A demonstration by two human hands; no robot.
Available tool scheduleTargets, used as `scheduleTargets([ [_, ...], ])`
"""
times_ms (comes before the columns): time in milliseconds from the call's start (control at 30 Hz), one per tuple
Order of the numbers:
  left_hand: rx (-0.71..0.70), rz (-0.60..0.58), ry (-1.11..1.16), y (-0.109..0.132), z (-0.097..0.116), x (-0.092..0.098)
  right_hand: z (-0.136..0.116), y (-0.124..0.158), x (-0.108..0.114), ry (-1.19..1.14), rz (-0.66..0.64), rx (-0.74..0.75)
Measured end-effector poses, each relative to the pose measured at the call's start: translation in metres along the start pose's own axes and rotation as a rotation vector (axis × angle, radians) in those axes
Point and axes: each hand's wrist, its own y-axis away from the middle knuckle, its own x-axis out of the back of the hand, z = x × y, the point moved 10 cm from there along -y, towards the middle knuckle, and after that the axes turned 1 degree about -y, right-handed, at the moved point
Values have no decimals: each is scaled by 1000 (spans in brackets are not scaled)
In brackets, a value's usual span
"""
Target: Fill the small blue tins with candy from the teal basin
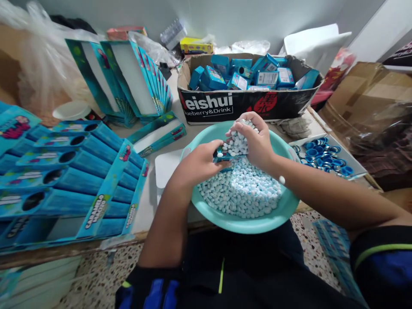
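A turquoise basin [231, 226] full of small white and pale-blue candies [244, 195] sits at the front edge of the table. Over it, my left hand [203, 162] grips a small blue candy box [222, 159], mostly hidden by fingers and candies. My right hand [260, 143] is curled round a heaped handful of the candies, right against the box's opening. Candies are spilling across the top of the box. One loose candy [282, 180] shows in front of my right forearm.
Behind the basin stands a black carton [206, 105] with many small blue boxes. On the right, a white tray [355, 165] holds blue ring-shaped pieces. Blue display boxes [103, 171] fill the left, with folded display cartons [128, 77] behind. A cardboard box [360, 94] stands far right.
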Motion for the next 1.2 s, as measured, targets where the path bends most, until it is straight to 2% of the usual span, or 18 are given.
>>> scheduleTargets([
  [167,17,20,17,0,-3,1,-4,-2,-5,31,-78,3],
  [333,70,110,35,0,-11,9,-19,-4,-7,245,-136,38],
  [533,102,168,183,1,-16,12,-36,4,-33,441,-456,262],
  [600,112,175,271,0,-21,11,-36,6,-35,520,-507,317],
  [700,135,220,302,0,-28,14,-35,4,-30,580,-505,351],
  [867,107,214,227,-1,-25,15,-30,-2,-15,598,-434,257],
  [967,96,218,223,-1,-23,16,-32,-4,-8,585,-393,254],
  [1200,155,233,176,-1,-30,18,-32,-1,-7,681,-427,324],
])
